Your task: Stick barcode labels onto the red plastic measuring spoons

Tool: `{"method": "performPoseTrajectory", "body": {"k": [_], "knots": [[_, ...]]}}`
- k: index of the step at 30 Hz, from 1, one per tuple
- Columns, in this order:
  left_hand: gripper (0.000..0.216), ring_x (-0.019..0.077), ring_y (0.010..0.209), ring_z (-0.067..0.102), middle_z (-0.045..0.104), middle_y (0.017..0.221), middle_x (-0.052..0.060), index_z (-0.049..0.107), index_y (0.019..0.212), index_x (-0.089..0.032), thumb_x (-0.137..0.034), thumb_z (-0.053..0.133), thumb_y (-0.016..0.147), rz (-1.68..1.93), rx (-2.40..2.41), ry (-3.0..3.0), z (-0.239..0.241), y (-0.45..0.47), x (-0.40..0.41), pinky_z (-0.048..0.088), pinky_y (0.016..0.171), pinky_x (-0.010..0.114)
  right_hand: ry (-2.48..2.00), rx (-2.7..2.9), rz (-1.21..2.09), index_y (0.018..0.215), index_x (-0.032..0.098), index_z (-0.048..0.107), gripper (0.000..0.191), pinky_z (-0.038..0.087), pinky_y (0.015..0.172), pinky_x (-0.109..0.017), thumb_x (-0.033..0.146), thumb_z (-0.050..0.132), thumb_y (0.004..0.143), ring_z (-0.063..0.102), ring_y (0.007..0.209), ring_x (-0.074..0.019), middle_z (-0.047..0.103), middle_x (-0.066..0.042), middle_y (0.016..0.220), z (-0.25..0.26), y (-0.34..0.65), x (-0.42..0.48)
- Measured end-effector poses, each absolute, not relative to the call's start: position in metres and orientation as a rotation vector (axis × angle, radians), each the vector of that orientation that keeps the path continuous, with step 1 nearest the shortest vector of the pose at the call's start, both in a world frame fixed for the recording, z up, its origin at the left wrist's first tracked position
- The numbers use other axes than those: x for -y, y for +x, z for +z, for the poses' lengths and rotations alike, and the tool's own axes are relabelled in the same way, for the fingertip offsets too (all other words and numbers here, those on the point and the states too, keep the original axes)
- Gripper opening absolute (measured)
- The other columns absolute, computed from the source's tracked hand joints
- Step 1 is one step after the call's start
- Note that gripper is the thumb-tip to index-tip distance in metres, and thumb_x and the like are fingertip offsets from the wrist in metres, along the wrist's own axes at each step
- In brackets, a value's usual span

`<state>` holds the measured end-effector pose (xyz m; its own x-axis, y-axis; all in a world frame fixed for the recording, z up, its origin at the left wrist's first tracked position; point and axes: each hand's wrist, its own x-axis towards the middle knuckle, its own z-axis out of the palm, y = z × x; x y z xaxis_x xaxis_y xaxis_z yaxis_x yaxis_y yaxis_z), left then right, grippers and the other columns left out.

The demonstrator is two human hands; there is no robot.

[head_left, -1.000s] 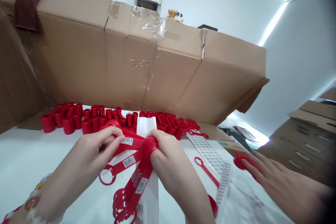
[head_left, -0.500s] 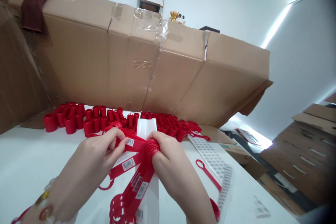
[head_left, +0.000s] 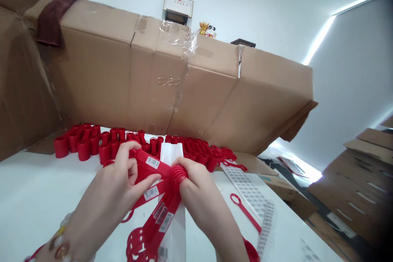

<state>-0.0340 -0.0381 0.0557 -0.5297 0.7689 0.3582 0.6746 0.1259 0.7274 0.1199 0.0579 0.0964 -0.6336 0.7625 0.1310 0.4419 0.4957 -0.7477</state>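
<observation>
Left hand (head_left: 115, 176): bare; nothing was worn on the fingers that could be seen.
Right hand (head_left: 196, 190): bare.
Left forearm (head_left: 86, 221): bare to the lower frame edge.
Right forearm (head_left: 217, 233): bare to the lower frame edge.
Left wrist: beaded bracelet (head_left: 58, 245) worn; round pale beads, with one gold-toned bead and one amber-brown bead.
Thin red strand (head_left: 35, 251): seen beside the bracelet; its attachment could not be determined.

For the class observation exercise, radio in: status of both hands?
Left hand pinching barcoded red plastic strips. Right hand clasping their stacked round ends. Barcode label sheet off to the right, apart.
</observation>
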Motion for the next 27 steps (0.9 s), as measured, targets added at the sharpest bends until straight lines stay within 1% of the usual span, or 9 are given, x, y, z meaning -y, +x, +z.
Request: {"method": "performPoseTrajectory", "body": {"k": [2, 5, 10, 12, 15, 17, 19, 22, 27], "knots": [[0.061, 0.0162, 0.049, 0.048, 0.039, 0.056, -0.013, 0.033, 0.131, -0.033, -0.064, 0.059, 0.085, 1.398, -2.179, 1.479, 0.057, -0.036, 0.041, 0.035, 0.050, 0.024, -0.998, 2.272, 0.972, 0.070, 0.020, 0.045, 0.013, 0.031, 0.052, -0.027, 0.015, 0.037, 0.079, 0.044, 0.063, -0.0128, 0.054, 0.001, 0.069, 0.096, 0.122, -0.060], [0.056, 0.0161, 0.048, 0.048, 0.040, 0.055, -0.012, 0.035, 0.135, -0.036, -0.066, 0.051, 0.090, 1.404, -2.050, 1.468, 0.059, -0.037, 0.042, 0.037, 0.050, 0.025, -1.031, 2.254, 0.963, 0.071, 0.021, 0.045, 0.013, 0.031, 0.051, -0.026, 0.015, 0.037, 0.078, 0.043, 0.062, -0.0127, 0.053, 0.002, 0.069, 0.095, 0.123, -0.060], [0.049, 0.0156, 0.046, 0.045, 0.048, 0.051, -0.011, 0.040, 0.136, -0.037, -0.061, 0.047, 0.094, 1.461, -2.258, 1.413, 0.063, -0.041, 0.039, 0.032, 0.048, 0.025, -1.007, 2.288, 0.923, 0.072, 0.021, 0.045, 0.013, 0.034, 0.054, -0.026, 0.015, 0.037, 0.080, 0.047, 0.064, -0.0132, 0.057, 0.001, 0.072, 0.099, 0.123, -0.053], [0.047, 0.0157, 0.047, 0.046, 0.055, 0.054, -0.010, 0.038, 0.138, -0.040, -0.060, 0.044, 0.096, 1.485, -2.252, 1.405, 0.065, -0.047, 0.041, 0.034, 0.049, 0.025, -1.013, 2.284, 0.920, 0.071, 0.021, 0.044, 0.012, 0.034, 0.053, -0.026, 0.015, 0.037, 0.080, 0.047, 0.064, -0.0131, 0.057, 0.002, 0.072, 0.100, 0.123, -0.052], [0.049, 0.0160, 0.051, 0.050, 0.054, 0.059, -0.010, 0.035, 0.141, -0.043, -0.063, 0.043, 0.096, 1.458, -2.217, 1.503, 0.068, -0.059, 0.046, 0.038, 0.051, 0.025, -1.034, 2.265, 0.897, 0.069, 0.020, 0.042, 0.012, 0.032, 0.053, -0.027, 0.014, 0.037, 0.078, 0.045, 0.064, -0.0129, 0.054, 0.002, 0.070, 0.102, 0.125, -0.055], [0.060, 0.0167, 0.058, 0.055, 0.056, 0.072, -0.007, 0.034, 0.143, -0.042, -0.067, 0.051, 0.091, 1.377, -2.281, 1.653, 0.068, -0.067, 0.049, 0.042, 0.055, 0.027, -1.044, 2.256, 0.893, 0.068, 0.020, 0.042, 0.012, 0.031, 0.053, -0.027, 0.014, 0.037, 0.078, 0.044, 0.063, -0.0130, 0.053, 0.001, 0.069, 0.101, 0.127, -0.060], [0.066, 0.0164, 0.064, 0.058, 0.057, 0.097, -0.001, 0.037, 0.143, -0.040, -0.068, 0.057, 0.087, 1.251, -2.397, 1.827, 0.066, -0.075, 0.050, 0.046, 0.058, 0.030, -1.022, 2.267, 0.930, 0.069, 0.020, 0.045, 0.014, 0.031, 0.053, -0.027, 0.015, 0.036, 0.078, 0.044, 0.064, -0.0131, 0.054, 0.001, 0.069, 0.100, 0.131, -0.066], [0.045, 0.0124, 0.063, 0.058, 0.046, 0.128, 0.004, 0.050, 0.131, -0.036, -0.059, 0.054, 0.092, 1.085, -2.455, 2.013, 0.063, -0.079, 0.046, 0.049, 0.057, 0.032, -0.965, 2.294, 1.015, 0.071, 0.020, 0.049, 0.016, 0.032, 0.053, -0.027, 0.015, 0.036, 0.077, 0.046, 0.065, -0.0130, 0.056, 0.001, 0.071, 0.097, 0.136, -0.073], [0.024, 0.0135, 0.072, 0.063, 0.046, 0.132, 0.004, 0.055, 0.115, -0.027, -0.044, 0.053, 0.098, 1.125, -2.484, 2.263, 0.059, -0.076, 0.039, 0.051, 0.060, 0.031, -0.987, 2.284, 1.028, 0.070, 0.020, 0.048, 0.015, 0.030, 0.052, -0.027, 0.014, 0.036, 0.074, 0.043, 0.063, -0.0123, 0.054, 0.002, 0.070, 0.092, 0.139, -0.080]]}}
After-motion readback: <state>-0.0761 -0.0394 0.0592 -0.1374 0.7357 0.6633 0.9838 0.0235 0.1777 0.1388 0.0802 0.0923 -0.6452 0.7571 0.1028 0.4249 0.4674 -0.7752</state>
